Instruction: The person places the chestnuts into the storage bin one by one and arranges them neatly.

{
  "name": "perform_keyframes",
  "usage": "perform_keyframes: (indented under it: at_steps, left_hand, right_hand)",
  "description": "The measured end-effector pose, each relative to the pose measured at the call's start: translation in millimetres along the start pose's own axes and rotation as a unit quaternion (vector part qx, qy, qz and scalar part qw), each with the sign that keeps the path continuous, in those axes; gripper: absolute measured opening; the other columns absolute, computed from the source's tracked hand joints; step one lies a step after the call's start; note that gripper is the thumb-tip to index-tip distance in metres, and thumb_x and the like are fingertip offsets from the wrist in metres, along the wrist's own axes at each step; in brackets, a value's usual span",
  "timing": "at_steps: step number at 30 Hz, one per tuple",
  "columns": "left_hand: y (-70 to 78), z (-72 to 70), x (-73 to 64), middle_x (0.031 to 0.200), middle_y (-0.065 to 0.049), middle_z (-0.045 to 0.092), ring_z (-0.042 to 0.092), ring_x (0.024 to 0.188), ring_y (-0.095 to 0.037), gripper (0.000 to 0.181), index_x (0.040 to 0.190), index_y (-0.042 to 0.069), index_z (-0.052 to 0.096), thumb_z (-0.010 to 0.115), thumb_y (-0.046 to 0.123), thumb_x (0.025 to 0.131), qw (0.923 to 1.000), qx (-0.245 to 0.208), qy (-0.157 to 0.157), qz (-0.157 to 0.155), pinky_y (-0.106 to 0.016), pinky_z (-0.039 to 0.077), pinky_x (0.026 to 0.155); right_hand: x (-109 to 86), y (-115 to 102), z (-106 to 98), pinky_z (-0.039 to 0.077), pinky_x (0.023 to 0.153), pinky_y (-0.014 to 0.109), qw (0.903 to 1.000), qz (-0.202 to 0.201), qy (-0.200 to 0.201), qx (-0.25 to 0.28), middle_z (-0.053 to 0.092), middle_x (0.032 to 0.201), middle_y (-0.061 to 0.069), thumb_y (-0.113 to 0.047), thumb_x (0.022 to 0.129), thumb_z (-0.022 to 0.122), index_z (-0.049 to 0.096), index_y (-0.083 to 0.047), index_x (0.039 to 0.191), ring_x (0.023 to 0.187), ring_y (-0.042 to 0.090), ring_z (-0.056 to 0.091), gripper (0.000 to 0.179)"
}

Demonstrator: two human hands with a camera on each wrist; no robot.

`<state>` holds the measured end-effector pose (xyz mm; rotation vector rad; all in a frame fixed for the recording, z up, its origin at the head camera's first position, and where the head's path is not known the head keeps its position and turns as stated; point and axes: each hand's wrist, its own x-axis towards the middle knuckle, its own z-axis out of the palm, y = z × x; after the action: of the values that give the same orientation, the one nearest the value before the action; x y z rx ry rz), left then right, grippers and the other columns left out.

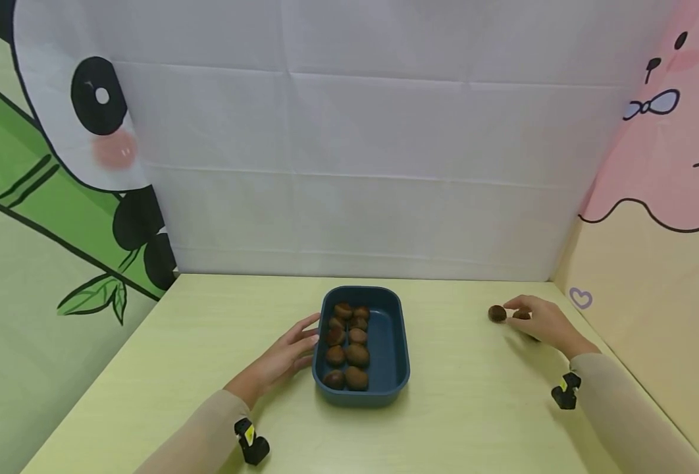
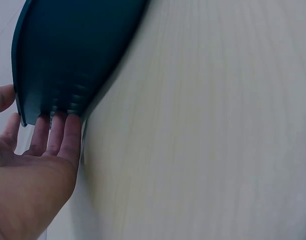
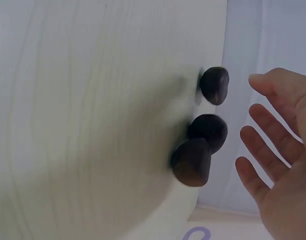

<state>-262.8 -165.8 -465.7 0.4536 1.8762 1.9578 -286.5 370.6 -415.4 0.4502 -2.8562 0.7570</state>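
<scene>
A dark blue rectangular box [image 1: 388, 349] stands on the table, with chestnuts [image 1: 357, 356] in two rows along its left half. Against its left side rests my left hand [image 1: 283, 355]; in the left wrist view the fingertips touch the outer wall [image 2: 78, 55] and the fingers are extended. My right hand [image 1: 542, 322] is at the far right, over three loose chestnuts. One chestnut [image 1: 497, 313] shows left of the fingertips, and the hand partly covers the others. From the right wrist, two chestnuts [image 3: 191, 162] sit side by side and a third [image 3: 215, 86] lies apart; the spread fingers hold nothing.
The pale wooden table [image 1: 456, 395] runs back to a white cloth backdrop [image 1: 373, 131]. Printed cartoon panels flank it, one green [image 1: 41, 263] at left and one pink and cream [image 1: 663, 276] close beside the right arm. Small black cameras [image 1: 251, 442] are strapped at both wrists.
</scene>
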Motion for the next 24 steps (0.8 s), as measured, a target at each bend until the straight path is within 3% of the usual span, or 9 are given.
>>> perform_keyframes:
  at_steps: [5,11,16,24]
  left_hand:
    - [0.2,-0.2,-0.1,0.16,-0.023,0.023,0.037,0.141,-0.038,0.064,0.162,0.019,0.017,0.051,0.026,0.107,1.0,0.0,-0.001,-0.001,-0.049,0.036,0.113]
    - [0.1,-0.6,-0.7,0.16,-0.023,0.022,0.037,0.141,-0.038,0.064,0.162,0.019,0.017,0.05,0.026,0.108,1.0,0.0,-0.002,0.001,-0.05,0.035,0.114]
    - [0.3,-0.3,-0.7,0.16,-0.023,0.023,0.036,0.141,-0.038,0.062,0.161,0.019,0.018,0.049,0.025,0.108,1.0,0.001,-0.004,0.002,-0.05,0.035,0.114]
    - [0.2,0.0,-0.6,0.16,-0.023,0.023,0.036,0.141,-0.038,0.062,0.161,0.02,0.018,0.049,0.024,0.108,1.0,-0.003,-0.001,0.001,-0.05,0.035,0.113]
  right_hand:
    - [-12.2,24,-2,0.049,0.088,0.062,0.9987,0.049,-0.004,0.014,0.062,0.123,0.026,-0.02,0.095,0.071,0.065,0.002,0.122,0.114,0.05,0.055,0.035]
    - [-22.5,44,0,0.048,0.089,0.06,0.9935,0.104,-0.015,0.044,0.056,0.128,0.034,-0.025,0.095,0.072,0.057,0.009,0.128,0.115,0.053,0.053,0.05]
    - [-27.6,55,6,0.049,0.089,0.055,0.9915,0.119,-0.021,0.047,0.059,0.122,0.033,-0.029,0.092,0.074,0.053,0.012,0.13,0.111,0.049,0.057,0.059]
    - [-29.9,57,7,0.049,0.085,0.053,0.9909,0.125,-0.016,0.048,0.06,0.12,0.03,-0.029,0.093,0.073,0.053,0.011,0.13,0.108,0.047,0.056,0.058]
